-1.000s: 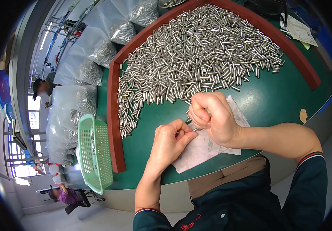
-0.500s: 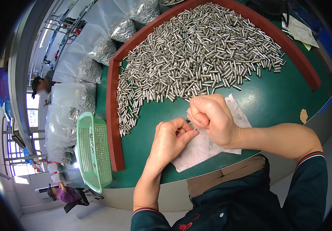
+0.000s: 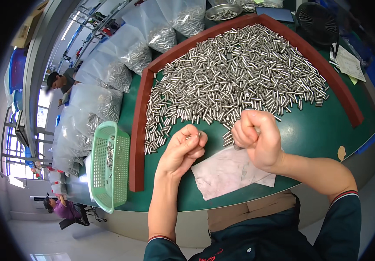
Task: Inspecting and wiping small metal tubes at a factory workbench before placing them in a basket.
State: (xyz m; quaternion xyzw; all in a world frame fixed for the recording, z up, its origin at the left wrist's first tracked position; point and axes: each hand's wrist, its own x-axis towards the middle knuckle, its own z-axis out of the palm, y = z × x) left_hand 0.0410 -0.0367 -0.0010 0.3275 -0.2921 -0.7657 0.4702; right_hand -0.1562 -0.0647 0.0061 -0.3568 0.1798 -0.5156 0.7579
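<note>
A wide heap of short metal pins [image 3: 235,74] covers the far part of the green table [image 3: 313,130]. My left hand [image 3: 182,150] is closed in front of the heap, with the end of a small metal pin [image 3: 199,134] showing between thumb and fingers. To its right my right hand [image 3: 259,138] is curled into a fist at the near edge of the heap; what it holds, if anything, is hidden. A few loose pins [image 3: 228,138] lie just left of that fist. Below both hands a stained whitish cloth [image 3: 224,172] is spread on the table.
A dark red frame [image 3: 138,130] borders the heap. Left of it stands a green basket [image 3: 120,174] with some pins inside. Clear bags of pins [image 3: 118,76] line the far left. A metal bowl [image 3: 223,13] and black fan [image 3: 317,24] sit behind; two people are at left.
My hands have moved apart, the left one leftward and the right one rightward off the cloth. The view has shifted, showing more of the table's far side.
</note>
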